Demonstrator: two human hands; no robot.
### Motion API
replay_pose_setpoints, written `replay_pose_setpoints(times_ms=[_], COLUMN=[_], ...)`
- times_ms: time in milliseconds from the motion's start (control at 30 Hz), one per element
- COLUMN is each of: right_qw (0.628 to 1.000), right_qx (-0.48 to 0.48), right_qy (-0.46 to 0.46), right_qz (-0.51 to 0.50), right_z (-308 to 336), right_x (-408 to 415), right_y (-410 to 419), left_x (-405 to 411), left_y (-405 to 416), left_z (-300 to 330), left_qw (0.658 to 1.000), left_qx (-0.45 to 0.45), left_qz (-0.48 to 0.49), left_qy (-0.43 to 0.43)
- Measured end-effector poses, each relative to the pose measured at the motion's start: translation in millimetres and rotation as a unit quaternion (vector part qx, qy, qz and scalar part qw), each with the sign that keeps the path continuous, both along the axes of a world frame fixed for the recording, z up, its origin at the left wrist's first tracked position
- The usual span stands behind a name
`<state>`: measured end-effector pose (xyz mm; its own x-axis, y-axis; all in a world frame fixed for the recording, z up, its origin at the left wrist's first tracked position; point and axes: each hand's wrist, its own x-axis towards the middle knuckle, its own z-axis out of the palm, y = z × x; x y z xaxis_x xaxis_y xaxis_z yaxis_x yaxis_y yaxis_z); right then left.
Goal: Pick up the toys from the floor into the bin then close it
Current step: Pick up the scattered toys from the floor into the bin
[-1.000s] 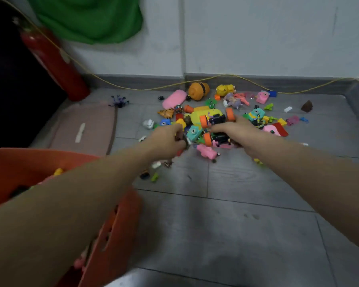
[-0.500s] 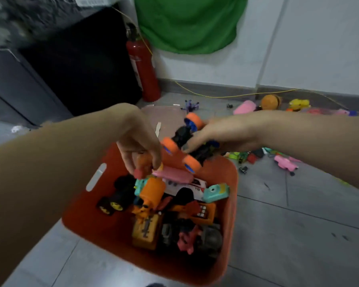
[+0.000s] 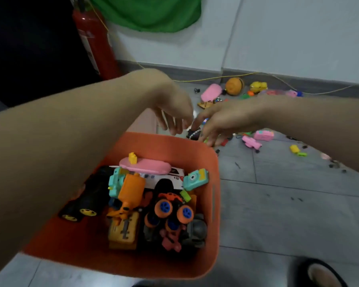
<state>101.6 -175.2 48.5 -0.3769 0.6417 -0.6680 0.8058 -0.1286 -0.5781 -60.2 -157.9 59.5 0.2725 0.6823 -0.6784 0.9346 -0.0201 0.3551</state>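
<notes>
The orange bin [image 3: 214, 204] stands on the grey floor just below me, holding several toys. A black truck with orange wheels [image 3: 170, 210] lies on top near its right side, beside a pink oval toy [image 3: 147, 165] and a teal camera [image 3: 195, 179]. My left hand [image 3: 174, 112] hovers past the bin's far rim with fingers hanging loose and holding nothing. My right hand [image 3: 222, 121] hangs beside it, fingers spread downward, also holding nothing. More toys [image 3: 255, 139] lie scattered on the floor beyond, among them an orange ball [image 3: 233, 85] and a pink piece [image 3: 210, 92].
A red fire extinguisher [image 3: 93, 42] stands by the wall at the back left, under a green cloth [image 3: 149, 11]. A yellow cord [image 3: 247, 75] runs along the skirting. A pink mat [image 3: 145, 123] lies behind the bin. My foot [image 3: 321, 274] shows at the bottom right.
Both hands carried toys from the floor pile over the bin and let them go. The orange-wheeled truck now lies in the bin, and both hands have moved off past the far rim.
</notes>
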Motion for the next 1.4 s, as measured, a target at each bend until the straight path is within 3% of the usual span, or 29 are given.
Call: replay_pose_setpoints(times_ms=[133,300,467,667,900,1100,1300,1400], right_qw=[0.994,0.968,0.939,0.935,0.892,0.857,0.865,0.853], right_qx=[0.051,0.065,0.091,0.06,0.086,0.171,0.265,0.319], right_qy=[-0.062,-0.223,-0.323,-0.302,-0.301,-0.312,-0.272,-0.32], right_qz=[-0.078,-0.097,-0.081,-0.179,-0.327,-0.372,-0.329,-0.261], right_z=[-9.6,-47.1,-100.7,-175.5,-233.2,-251.3,-266.6,-272.4], right_x=[81.5,196.1,291.6,381.8,438.5,476.4,477.4,470.1], right_y=[11.3,10.9,-13.3,-29.0,-28.3,-17.6,-1.9,0.1], left_x=[68.2,148.4,217.8,292.7,351.8,384.7,413.2,428.6], left_y=[1.3,1.7,-5.3,-1.2,15.5,36.3,45.7,45.9], left_z=[-9.1,-40.5,-83.7,-166.9,-200.9,-224.1,-235.6,-240.6], left_qw=[0.994,0.978,0.984,0.995,0.996,0.992,0.987,0.98], left_qx=[0.054,0.138,0.113,0.039,0.039,0.085,0.116,0.139], left_qz=[-0.046,-0.155,-0.135,-0.094,-0.072,-0.071,-0.097,-0.121], left_qy=[-0.083,-0.015,0.001,0.011,0.04,0.068,0.061,0.068])
